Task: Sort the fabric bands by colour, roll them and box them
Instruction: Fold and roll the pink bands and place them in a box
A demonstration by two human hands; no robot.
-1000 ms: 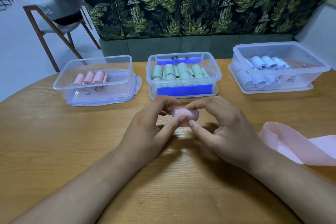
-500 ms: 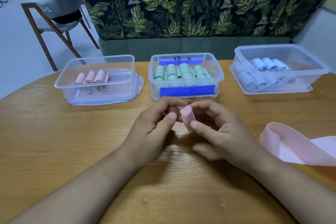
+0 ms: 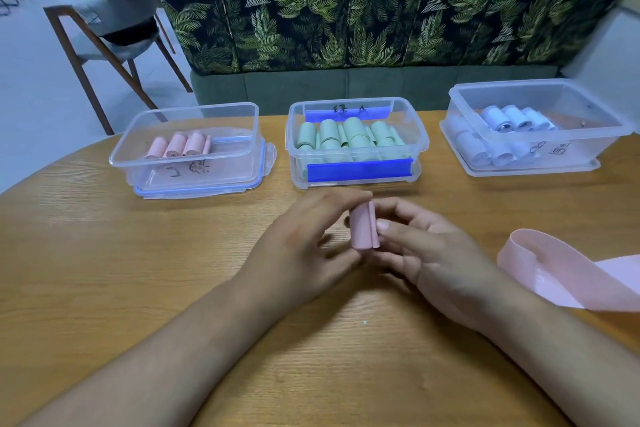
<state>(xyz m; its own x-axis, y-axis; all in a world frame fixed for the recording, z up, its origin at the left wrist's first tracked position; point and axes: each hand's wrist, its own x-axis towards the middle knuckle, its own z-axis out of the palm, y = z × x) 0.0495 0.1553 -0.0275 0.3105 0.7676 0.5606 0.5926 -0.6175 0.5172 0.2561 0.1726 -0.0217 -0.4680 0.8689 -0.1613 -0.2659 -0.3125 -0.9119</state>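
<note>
A rolled pink band [image 3: 362,227] stands upright between my hands above the table's middle. My left hand [image 3: 304,243] pinches its top and left side. From the right, my right hand [image 3: 429,253] grips it with thumb and fingers. A loose pink band [image 3: 568,270] lies unrolled at the right. Three clear boxes stand along the far edge: the left box [image 3: 187,149] holds pink rolls, the middle box [image 3: 356,142] green rolls, the right box [image 3: 533,125] pale blue rolls.
The wooden table [image 3: 138,270] is round-edged at the left. Behind the boxes stands a leaf-patterned sofa [image 3: 363,10]. A wooden chair [image 3: 107,31] with grey cloth on it stands on the floor at the back left.
The pink roll lay sideways between my fingertips a second ago; it has been turned and now stands upright, held by both hands slightly further from me.
</note>
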